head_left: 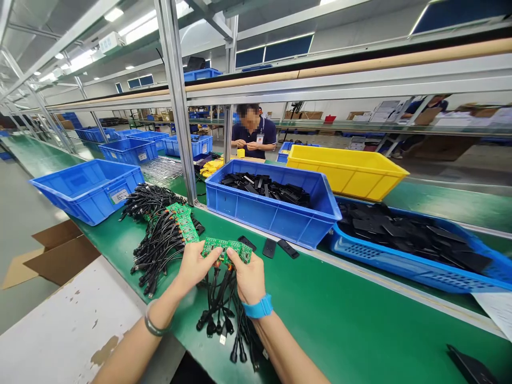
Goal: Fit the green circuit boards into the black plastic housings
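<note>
From where I stand, the green table (340,314) fills most of the lower frame. Along its far side, at centre, sits a blue bin (272,216) of black pieces, with a low blue basket (372,261) of black plates at right; probably they're set back to leave elbow room. Left of centre lies a pile of cables (154,250), plugs toward the near edge, perhaps to prevent tangling. At the frame's centre, the left hand (196,264) and right hand (251,277) are each pinched on one end of a green circuit board (226,245), thumbs on top, seemingly to keep it level while its black cords (218,304) hang toward the table. Just beyond lie small black covers (269,248).
</note>
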{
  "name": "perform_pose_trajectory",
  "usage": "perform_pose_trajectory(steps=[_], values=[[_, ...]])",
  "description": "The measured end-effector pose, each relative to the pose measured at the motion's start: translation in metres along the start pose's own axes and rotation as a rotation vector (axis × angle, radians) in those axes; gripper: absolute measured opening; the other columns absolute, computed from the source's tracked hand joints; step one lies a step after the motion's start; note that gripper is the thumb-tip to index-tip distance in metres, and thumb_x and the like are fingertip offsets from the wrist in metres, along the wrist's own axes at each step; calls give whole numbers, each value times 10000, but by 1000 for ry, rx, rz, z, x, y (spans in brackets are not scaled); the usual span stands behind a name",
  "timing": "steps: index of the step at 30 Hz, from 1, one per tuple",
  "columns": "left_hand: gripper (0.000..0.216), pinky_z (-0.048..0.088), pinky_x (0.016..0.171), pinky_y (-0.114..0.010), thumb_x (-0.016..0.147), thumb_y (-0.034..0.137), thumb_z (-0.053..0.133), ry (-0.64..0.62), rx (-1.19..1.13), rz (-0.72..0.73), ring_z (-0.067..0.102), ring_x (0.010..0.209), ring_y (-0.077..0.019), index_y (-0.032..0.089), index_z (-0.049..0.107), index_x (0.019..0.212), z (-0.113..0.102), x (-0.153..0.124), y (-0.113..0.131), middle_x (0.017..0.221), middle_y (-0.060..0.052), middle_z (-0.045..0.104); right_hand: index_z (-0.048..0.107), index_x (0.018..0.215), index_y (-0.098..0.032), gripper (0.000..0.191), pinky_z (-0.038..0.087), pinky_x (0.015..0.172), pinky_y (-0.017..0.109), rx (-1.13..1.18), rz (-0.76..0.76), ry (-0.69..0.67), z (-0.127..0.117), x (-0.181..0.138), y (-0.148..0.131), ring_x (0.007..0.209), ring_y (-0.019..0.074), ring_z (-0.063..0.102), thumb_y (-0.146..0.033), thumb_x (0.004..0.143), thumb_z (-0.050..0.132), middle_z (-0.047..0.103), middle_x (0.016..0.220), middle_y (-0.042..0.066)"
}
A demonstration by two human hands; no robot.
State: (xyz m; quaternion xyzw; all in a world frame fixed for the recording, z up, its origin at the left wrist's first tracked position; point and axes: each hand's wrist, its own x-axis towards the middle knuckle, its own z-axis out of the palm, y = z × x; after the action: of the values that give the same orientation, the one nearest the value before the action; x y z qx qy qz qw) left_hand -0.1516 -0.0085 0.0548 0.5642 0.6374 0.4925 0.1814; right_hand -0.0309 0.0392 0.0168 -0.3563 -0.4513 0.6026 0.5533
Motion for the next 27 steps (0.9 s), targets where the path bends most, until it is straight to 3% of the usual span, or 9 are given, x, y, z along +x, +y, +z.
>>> perform_pose_trajectory(steps=[2, 4, 9, 11, 14, 16, 20, 27], values=[[325, 446, 607, -248, 844, 381, 551, 71, 120, 89, 571, 597, -148, 163, 622, 614, 4, -1, 0, 595, -25, 610, 708, 735, -157, 287, 521, 689, 355, -23, -3, 49, 1, 2, 4, 678, 204, 634, -423, 652, 778, 721, 707, 36], [300, 463, 636, -259, 847, 382, 548, 47, 97, 77, 585, 630, -153, 162, 641, 665, 5, 1, -2, 653, -39, 631, 704, 749, -156, 305, 524, 680, 353, 11, 18, 79, 2, 4, 3, 689, 209, 643, -433, 646, 779, 726, 724, 41], [363, 502, 520, -260, 742, 486, 668, -231, -390, -232, 603, 550, -141, 152, 584, 856, 3, 18, -11, 683, 1, 628, 694, 813, -145, 362, 549, 687, 378, 271, 254, -48, 3, 8, -8, 780, 255, 688, -471, 670, 758, 746, 821, 85], [404, 507, 517, -254, 707, 523, 687, -252, -463, -285, 605, 546, -134, 161, 542, 812, 4, 22, -13, 655, 30, 591, 693, 839, -143, 362, 551, 732, 387, 259, 253, -97, 3, 8, -8, 811, 252, 687, -448, 662, 775, 748, 859, 83], [451, 507, 528, -261, 780, 612, 541, -273, -470, -320, 605, 535, -135, 170, 492, 711, 5, 24, -13, 590, 46, 522, 690, 903, -145, 380, 536, 816, 411, 179, 168, -111, 3, 8, -2, 859, 247, 678, -379, 629, 813, 747, 917, 74], [454, 499, 551, -262, 801, 604, 509, -312, -448, -305, 609, 556, -141, 168, 493, 676, 2, 24, -13, 582, 43, 511, 687, 925, -146, 369, 528, 836, 421, 137, 121, -104, 2, 8, 3, 867, 245, 675, -371, 654, 796, 745, 937, 77], [356, 423, 536, -216, 727, 443, 669, -344, -301, -178, 580, 575, -134, 178, 478, 584, -6, 22, -11, 544, 60, 486, 686, 931, -148, 336, 524, 821, 402, 70, 49, -88, 1, 8, 11, 832, 228, 672, -390, 706, 752, 741, 935, 78], [294, 348, 487, -225, 819, 338, 571, -120, 186, -1, 565, 506, -153, 192, 535, 566, 5, 7, -4, 488, 23, 543, 676, 824, -157, 301, 513, 713, 330, 20, -2, 15, -2, 6, 20, 705, 188, 628, -404, 678, 766, 722, 784, 42]])
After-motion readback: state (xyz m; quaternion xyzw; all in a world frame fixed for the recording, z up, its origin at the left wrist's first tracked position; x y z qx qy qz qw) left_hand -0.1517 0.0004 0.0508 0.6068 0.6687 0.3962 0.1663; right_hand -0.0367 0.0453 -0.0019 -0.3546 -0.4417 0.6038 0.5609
